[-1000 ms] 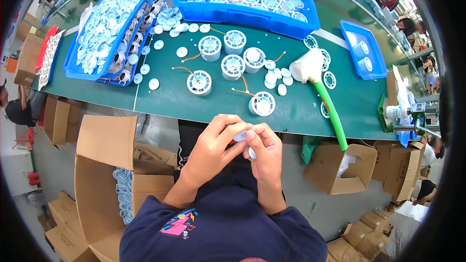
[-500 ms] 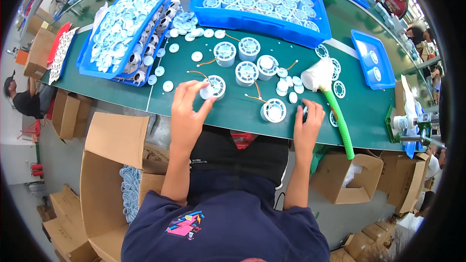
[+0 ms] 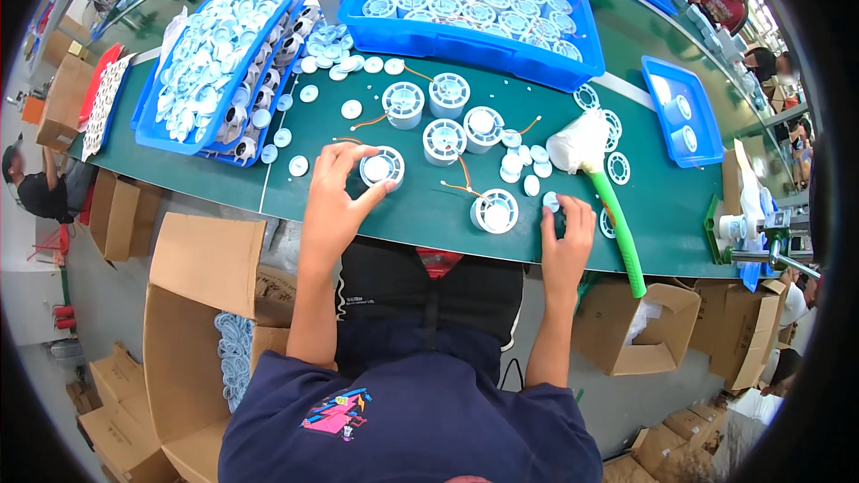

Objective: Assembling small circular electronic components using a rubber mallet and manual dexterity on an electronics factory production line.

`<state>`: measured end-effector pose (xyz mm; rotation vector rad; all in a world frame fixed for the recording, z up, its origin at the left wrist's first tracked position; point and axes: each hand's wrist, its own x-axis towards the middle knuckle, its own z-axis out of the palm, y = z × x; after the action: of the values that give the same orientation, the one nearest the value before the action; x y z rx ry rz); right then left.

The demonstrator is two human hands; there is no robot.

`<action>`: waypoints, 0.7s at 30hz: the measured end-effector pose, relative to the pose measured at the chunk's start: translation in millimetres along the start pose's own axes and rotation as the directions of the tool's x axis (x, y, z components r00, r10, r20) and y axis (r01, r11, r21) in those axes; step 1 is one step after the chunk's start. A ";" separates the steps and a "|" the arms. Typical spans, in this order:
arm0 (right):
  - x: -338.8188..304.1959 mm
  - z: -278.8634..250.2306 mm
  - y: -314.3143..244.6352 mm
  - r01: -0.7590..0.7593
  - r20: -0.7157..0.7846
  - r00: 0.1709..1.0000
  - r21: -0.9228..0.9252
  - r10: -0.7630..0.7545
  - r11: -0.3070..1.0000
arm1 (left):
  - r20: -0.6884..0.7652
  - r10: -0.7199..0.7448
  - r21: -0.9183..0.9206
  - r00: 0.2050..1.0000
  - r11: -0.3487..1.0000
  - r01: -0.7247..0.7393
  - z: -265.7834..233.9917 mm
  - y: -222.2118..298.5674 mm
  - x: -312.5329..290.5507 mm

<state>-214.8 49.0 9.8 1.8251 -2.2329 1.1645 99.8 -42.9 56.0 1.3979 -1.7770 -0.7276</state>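
My left hand [image 3: 333, 201] has its thumb and fingers closed around the rim of a white round housing [image 3: 395, 168] on the green bench. A small white cap [image 3: 378, 168] lies in the middle of that housing. Between the fingertips of my right hand [image 3: 570, 231] is a white disc cap [image 3: 550, 202], held just above the bench. Near that hand stands a housing with a cap in its centre [image 3: 494, 212], an orange wire coming off it. Loose caps [image 3: 531, 185] lie beyond, beside several more upright housings [image 3: 445, 140], one of them capped.
A white-wrapped hammer head with a green handle [image 3: 617, 233] lies at right among flat white rings [image 3: 618, 167]. Behind is a blue bin [image 3: 465, 45] of wired housings. At left, a blue tray [image 3: 224, 125] heaped with caps sits on stacked parts. A smaller blue tray [image 3: 707, 148] holds two housings.
The cap that my left fingers held tilted over the housing now lies flat in its centre, and those fingers grip the rim. My right hand has raised its cap into plain sight.
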 end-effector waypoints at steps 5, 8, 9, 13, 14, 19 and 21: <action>0.1 -9.9 7.3 -0.357 0.082 0.934 0.164 0.348 0.920 | -0.036 -0.006 -0.176 0.999 0.984 0.000 10.1 -9.0 -4.8; 5.4 -6.4 9.1 -0.074 -0.043 0.996 0.038 0.075 0.997 | -0.071 0.002 -0.155 0.997 0.988 -0.013 12.2 -10.9 -4.2; 3.6 -9.1 4.5 -0.092 -0.031 0.995 0.061 0.094 0.994 | -0.079 -0.015 -0.166 0.997 0.986 0.002 13.6 -12.5 -4.8; -14.0 -11.1 8.6 -0.030 0.059 0.998 0.038 0.028 0.999 | -0.094 -0.011 -0.168 0.995 0.986 -0.005 17.3 -10.5 -4.6; -17.9 -12.9 11.0 -0.003 0.066 0.998 -0.002 0.004 1.000 | -0.094 -0.018 -0.193 0.995 0.981 -0.001 18.8 -9.5 -4.7; -18.9 -14.9 11.0 0.032 0.050 0.998 -0.058 -0.029 0.998 | -0.103 -0.042 -0.233 0.994 0.972 0.017 19.5 -14.1 -6.0; -12.9 -12.7 4.2 -0.004 0.030 1.000 -0.024 0.005 1.000 | -0.103 -0.043 -0.243 0.994 0.970 0.017 21.6 -19.2 -6.2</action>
<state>-219.6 66.9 10.7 1.8421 -2.2578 1.1134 93.1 -41.9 27.2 1.2773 -1.5307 -0.8393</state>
